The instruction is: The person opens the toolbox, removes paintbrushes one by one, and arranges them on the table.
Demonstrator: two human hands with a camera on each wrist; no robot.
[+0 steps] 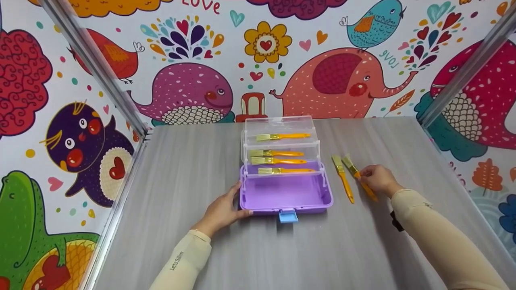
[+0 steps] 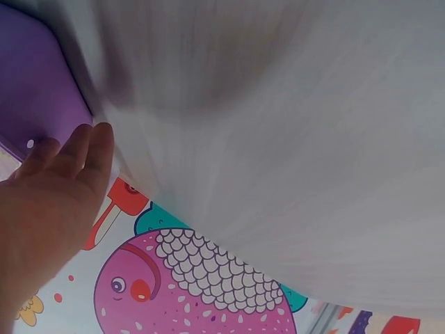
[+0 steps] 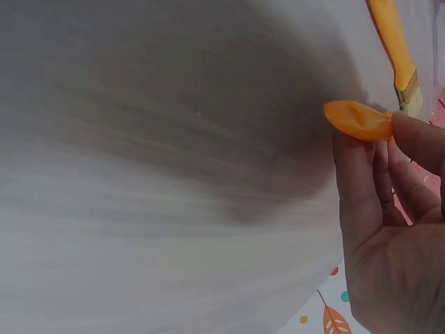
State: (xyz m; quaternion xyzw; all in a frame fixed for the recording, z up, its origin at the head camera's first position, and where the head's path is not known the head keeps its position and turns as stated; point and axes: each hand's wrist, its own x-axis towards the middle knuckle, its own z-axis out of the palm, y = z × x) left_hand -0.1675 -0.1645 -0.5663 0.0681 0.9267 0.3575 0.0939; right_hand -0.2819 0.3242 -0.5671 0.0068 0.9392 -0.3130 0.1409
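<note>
A purple box (image 1: 282, 193) with a blue latch (image 1: 288, 216) stands opened, its clear tiers folded up behind. My left hand (image 1: 222, 209) rests on its front left corner, thumb along the front and fingers against the side. In the left wrist view those fingers (image 2: 97, 149) lie nearly straight on the purple wall. To the right of the box, my right hand (image 1: 379, 179) pinches the orange handle of a flat paintbrush (image 1: 350, 164), bristles pointing away from me. The handle's end (image 3: 358, 120) shows between thumb and fingers. A similar paintbrush (image 1: 342, 181) lies just left of it.
Several orange-handled paintbrushes (image 1: 284, 136) lie crosswise in the clear trays (image 1: 315, 141) of the box. The grey wood-grain table (image 1: 181, 161) meets a cartoon-printed wall (image 1: 258, 84) at the back. Metal posts (image 1: 117, 84) rise at both sides.
</note>
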